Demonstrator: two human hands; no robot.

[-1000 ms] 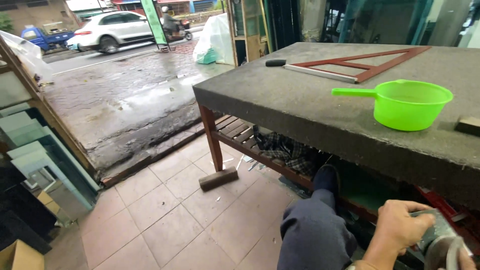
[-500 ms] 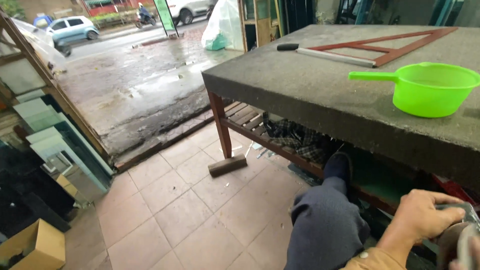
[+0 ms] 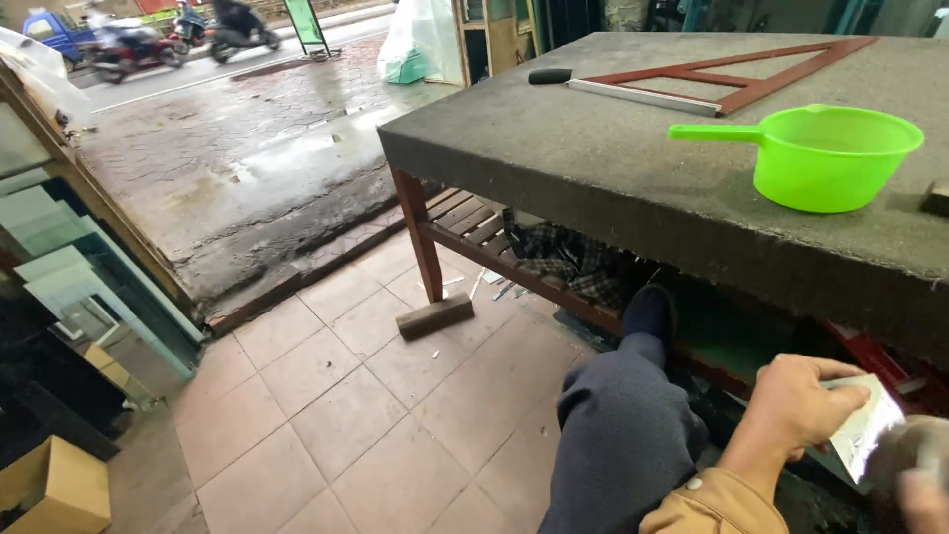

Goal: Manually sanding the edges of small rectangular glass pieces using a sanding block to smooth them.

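At the lower right the left hand (image 3: pixel 796 405) curls its fingers (image 3: pixel 840 391) around the edge of a pale, flat rectangular piece (image 3: pixel 866 425), pinching it. Just right of them the right hand (image 3: pixel 914 475) is blurred; its grip cannot be told. Above the fingers sits a felt-topped workbench (image 3: pixel 593 168) bearing a green plastic scoop (image 3: pixel 820 158) and, farther back, a red wooden triangle (image 3: pixel 741 84).

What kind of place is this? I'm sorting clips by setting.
Probably a glass-cutting workshop open to the street: stacked glass panes, a felt-topped workbench with a large red triangle square, and the left hand holding a small glass piece.
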